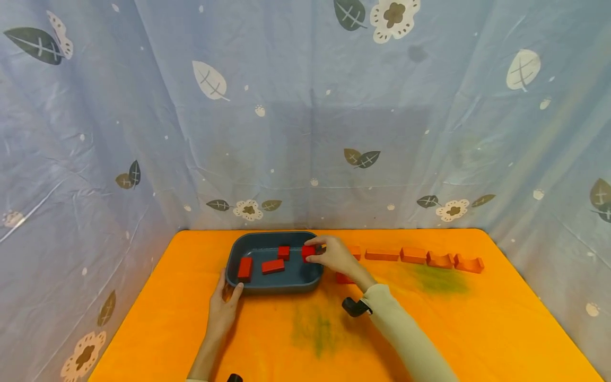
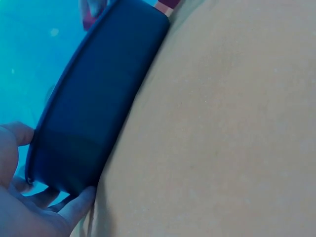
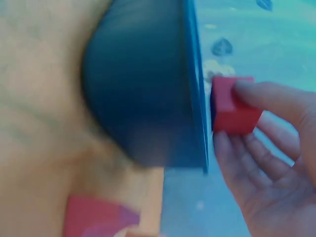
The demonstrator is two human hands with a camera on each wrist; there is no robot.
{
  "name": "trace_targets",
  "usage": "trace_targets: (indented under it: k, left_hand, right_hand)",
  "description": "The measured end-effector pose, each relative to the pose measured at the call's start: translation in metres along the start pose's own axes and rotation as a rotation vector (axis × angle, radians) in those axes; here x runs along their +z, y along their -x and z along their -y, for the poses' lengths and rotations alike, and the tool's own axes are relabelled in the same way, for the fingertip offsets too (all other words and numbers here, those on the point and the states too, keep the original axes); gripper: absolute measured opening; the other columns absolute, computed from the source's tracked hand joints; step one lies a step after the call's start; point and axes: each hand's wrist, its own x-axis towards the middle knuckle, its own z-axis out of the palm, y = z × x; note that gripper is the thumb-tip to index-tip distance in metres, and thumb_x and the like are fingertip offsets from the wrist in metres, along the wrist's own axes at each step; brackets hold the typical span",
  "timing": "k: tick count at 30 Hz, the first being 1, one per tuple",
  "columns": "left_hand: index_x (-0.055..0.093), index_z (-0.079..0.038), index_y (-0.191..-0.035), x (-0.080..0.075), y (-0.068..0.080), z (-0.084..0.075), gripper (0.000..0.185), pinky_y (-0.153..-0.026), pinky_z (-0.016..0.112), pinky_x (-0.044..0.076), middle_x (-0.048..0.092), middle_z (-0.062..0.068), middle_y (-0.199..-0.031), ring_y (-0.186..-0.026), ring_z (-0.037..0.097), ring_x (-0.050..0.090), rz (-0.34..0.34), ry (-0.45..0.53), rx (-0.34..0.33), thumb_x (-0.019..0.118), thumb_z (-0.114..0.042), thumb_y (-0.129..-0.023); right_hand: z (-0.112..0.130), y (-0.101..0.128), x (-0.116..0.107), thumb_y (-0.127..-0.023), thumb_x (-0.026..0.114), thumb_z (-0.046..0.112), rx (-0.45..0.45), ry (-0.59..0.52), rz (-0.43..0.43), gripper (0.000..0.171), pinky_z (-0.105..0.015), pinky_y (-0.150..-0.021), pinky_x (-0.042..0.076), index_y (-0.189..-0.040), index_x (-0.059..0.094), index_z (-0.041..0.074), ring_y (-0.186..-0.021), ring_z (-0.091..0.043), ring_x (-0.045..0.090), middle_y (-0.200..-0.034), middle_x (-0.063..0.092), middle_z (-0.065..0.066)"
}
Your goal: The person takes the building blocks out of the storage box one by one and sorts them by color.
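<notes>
My right hand (image 1: 336, 256) pinches a red block (image 1: 307, 252) between thumb and fingertips, over the right end of a dark blue-grey tray (image 1: 274, 291). In the right wrist view the red block (image 3: 234, 108) shows close above the tray's rim. My left hand (image 1: 223, 312) holds the tray's left end, and in the left wrist view its thumb and fingers stand around the end wall of the tray (image 2: 98, 98). Inside the tray lie a small red cube (image 1: 284, 252), a red block (image 1: 273, 266) and another red block (image 1: 245, 269) beside the left wall.
Right of the tray, a row of orange blocks runs along the yellow table (image 1: 296, 339): a long bar (image 1: 382, 255), a block (image 1: 413, 255) and two notched pieces (image 1: 440, 260). Another red piece (image 1: 345, 278) lies partly behind my right wrist. A patterned curtain (image 1: 286, 132) surrounds the table.
</notes>
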Motion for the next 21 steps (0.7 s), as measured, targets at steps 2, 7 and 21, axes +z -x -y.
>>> trace_targets:
  k: [2, 7, 21]
  left_hand:
    - [0.009, 0.002, -0.156, 0.001, 0.000, -0.001, 0.073, -0.116, 0.052, 0.023, 0.013, 0.021, -0.161, -0.145, 0.040, 0.021, 0.001, 0.003, 0.004, 0.055, -0.015, -0.101]
    - [0.008, 0.000, -0.156, 0.001, 0.002, -0.002, 0.073, -0.117, 0.051, 0.022, 0.010, 0.020, -0.161, -0.146, 0.040, 0.019, 0.006, 0.008, -0.011, 0.055, -0.015, -0.101]
    - [0.008, -0.002, -0.156, 0.000, 0.001, -0.003, 0.074, -0.118, 0.050, 0.021, 0.010, 0.018, -0.162, -0.146, 0.039, 0.019, 0.006, -0.020, -0.008, 0.055, -0.017, -0.102]
  right_hand:
    - [-0.010, 0.008, -0.010, -0.084, 0.078, 0.015, 0.007, -0.102, -0.013, 0.039, -0.029, -0.080, 0.058, -0.121, 0.070, 0.005, -0.095, -0.023, 0.065, -0.116, 0.067, -0.010]
    - [-0.030, 0.026, -0.033, -0.084, 0.078, 0.017, 0.059, -0.255, -0.023, 0.044, -0.038, -0.083, 0.059, -0.125, 0.067, 0.004, -0.095, -0.035, 0.069, -0.118, 0.066, -0.017]
    - [-0.060, 0.075, -0.083, -0.083, 0.078, 0.010, 0.045, -0.029, -0.105, 0.039, -0.041, -0.087, 0.057, -0.121, 0.068, 0.001, -0.106, -0.036, 0.065, -0.121, 0.065, -0.018]
